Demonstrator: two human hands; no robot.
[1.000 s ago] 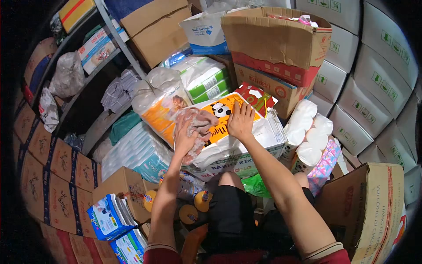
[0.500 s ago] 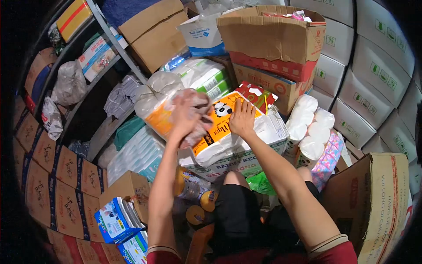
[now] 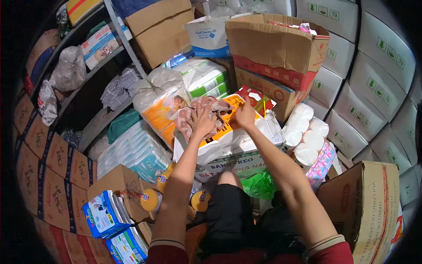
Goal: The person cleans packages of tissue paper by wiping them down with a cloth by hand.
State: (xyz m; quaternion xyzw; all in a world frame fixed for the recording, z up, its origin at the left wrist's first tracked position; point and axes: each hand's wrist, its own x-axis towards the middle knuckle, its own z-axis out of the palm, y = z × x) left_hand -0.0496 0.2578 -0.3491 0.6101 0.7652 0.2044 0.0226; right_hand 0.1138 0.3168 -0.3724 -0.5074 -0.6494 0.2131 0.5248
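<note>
My left hand [image 3: 204, 121] presses a crumpled pink-and-white cloth [image 3: 182, 125] onto an orange plastic-wrapped pack [image 3: 225, 126], its fingers bent over the fabric. At the pack's upper right, my right hand [image 3: 245, 115] has its fingers curled onto the wrapper. The panda print is mostly covered by the cloth and my hands. Loose clear wrapping hangs along the near side of the pack, which lies on a white carton [image 3: 233, 165] with printed lettering. Another orange-and-clear wrapped pack [image 3: 162, 116] leans just left of the cloth.
White paper rolls [image 3: 305, 134] stand to the right, near an open brown carton [image 3: 343, 198]. Behind are green-and-white packs [image 3: 206, 79] and a tall open carton [image 3: 268, 39]. Yellow-lidded jars [image 3: 150, 200] and blue packs [image 3: 103, 215] sit at lower left. Metal shelving [image 3: 125, 42] borders the left.
My left hand and the cloth have moved right across the orange pack. My right hand's fingers, flat on the wrapper before, are now curled at its upper edge. The view has shifted slightly.
</note>
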